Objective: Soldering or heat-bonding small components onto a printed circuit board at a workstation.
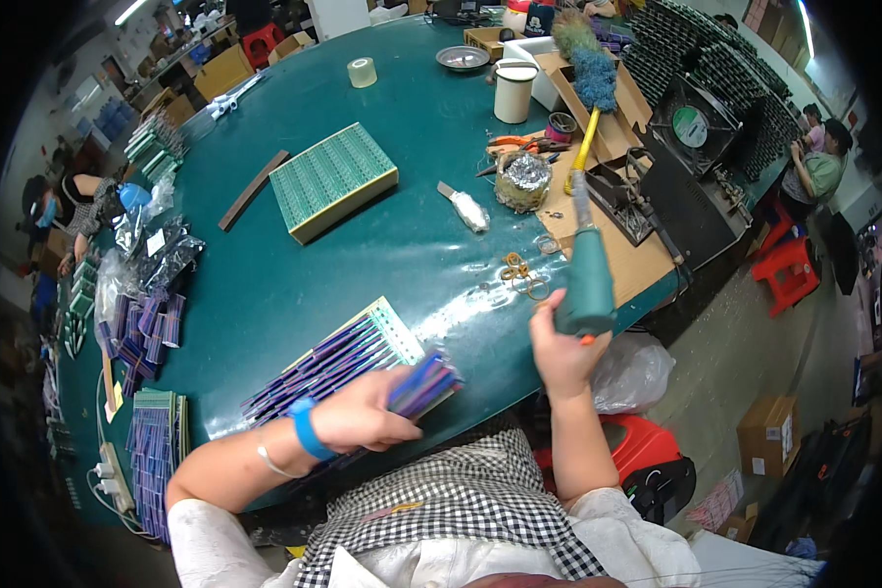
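Note:
My left hand (358,412), with a blue band on its wrist, is closed round a bundle of purple-blue strips (427,386), a little blurred. Below and beyond it lies a panel of purple strips with a pale green perforated edge (394,330), near the table's front edge. My right hand (564,355) grips a thick green-handled tool (588,279) with a narrow grey shaft pointing away from me; blur hides its exact kind. Rubber bands (515,267) lie just left of the tool. Farther off are a foil-wrapped blade (468,209) and a foil-topped round container (523,180).
A green circuit-board stack (333,176) and a brown bar (253,190) lie on the green table (304,279). Purple bundles (147,328) crowd the left. At right are cardboard (637,255), a blue-bristled brush (595,80) and pliers (519,143). Two people appear at the sides.

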### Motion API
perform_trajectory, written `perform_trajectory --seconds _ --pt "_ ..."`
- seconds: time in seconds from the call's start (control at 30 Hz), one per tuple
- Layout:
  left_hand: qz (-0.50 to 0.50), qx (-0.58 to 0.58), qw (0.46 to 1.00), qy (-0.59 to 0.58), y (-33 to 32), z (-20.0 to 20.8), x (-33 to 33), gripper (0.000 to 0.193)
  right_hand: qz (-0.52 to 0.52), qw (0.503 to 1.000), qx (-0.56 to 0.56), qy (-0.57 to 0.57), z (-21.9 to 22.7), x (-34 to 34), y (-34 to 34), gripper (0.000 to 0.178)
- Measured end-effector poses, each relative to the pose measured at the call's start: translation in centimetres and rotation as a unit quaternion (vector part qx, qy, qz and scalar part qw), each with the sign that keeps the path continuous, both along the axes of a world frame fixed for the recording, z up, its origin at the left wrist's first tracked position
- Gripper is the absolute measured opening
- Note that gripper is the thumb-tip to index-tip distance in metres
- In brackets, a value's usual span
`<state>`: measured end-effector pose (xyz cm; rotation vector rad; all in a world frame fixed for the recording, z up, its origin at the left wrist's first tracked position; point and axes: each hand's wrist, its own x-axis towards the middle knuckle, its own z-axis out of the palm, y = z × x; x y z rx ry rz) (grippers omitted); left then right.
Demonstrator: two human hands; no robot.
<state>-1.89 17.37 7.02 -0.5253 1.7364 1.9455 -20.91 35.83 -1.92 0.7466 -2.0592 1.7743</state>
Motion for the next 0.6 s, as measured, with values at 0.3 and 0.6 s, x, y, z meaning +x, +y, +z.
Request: perform_trajectory --seconds 0.3,0.6 --pt "0.024 -0.713 0.673 0.198 -17.6 -4.8 3.7 0.061 -0.047 0.998 0.009 0.041 -3.4 -5.7 -1.0 0.026" --pt "0.013 -0.787 0.605 0.119 -16.7 -7.9 5.4 0.113 -0.041 0.998 0.015 -0.033 -3.1 -4.2 -0.5 0.015"
